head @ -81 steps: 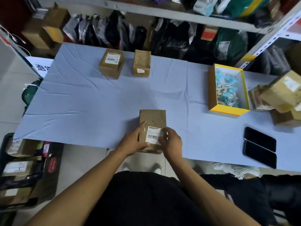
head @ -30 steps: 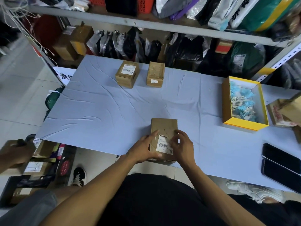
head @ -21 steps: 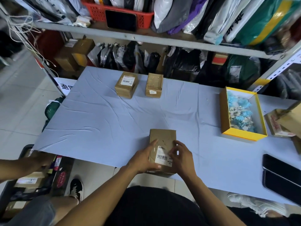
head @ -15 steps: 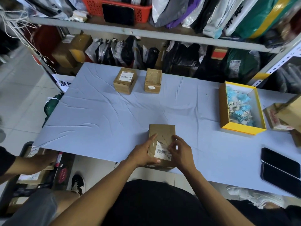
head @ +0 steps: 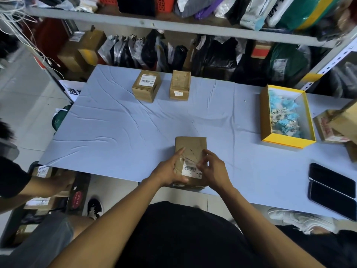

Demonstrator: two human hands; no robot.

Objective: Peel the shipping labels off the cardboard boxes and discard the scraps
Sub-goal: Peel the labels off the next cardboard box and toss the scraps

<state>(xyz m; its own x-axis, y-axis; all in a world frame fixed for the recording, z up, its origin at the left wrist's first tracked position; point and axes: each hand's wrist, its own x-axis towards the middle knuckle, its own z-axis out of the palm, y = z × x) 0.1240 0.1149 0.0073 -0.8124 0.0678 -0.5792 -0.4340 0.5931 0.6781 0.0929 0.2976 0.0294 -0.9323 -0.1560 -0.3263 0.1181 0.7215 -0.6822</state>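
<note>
Our left hand [head: 170, 171] grips the brown cardboard box [head: 191, 149]; our right hand [head: 213, 171] pinches its white barcode label [head: 190, 169], the far edge hidden behind fingers.

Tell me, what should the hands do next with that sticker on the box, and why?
Probably keep pulling the label toward the body. The right hand pinches its lifted top edge, the left hand steadies the box, and most of the label looks stuck down.
</note>
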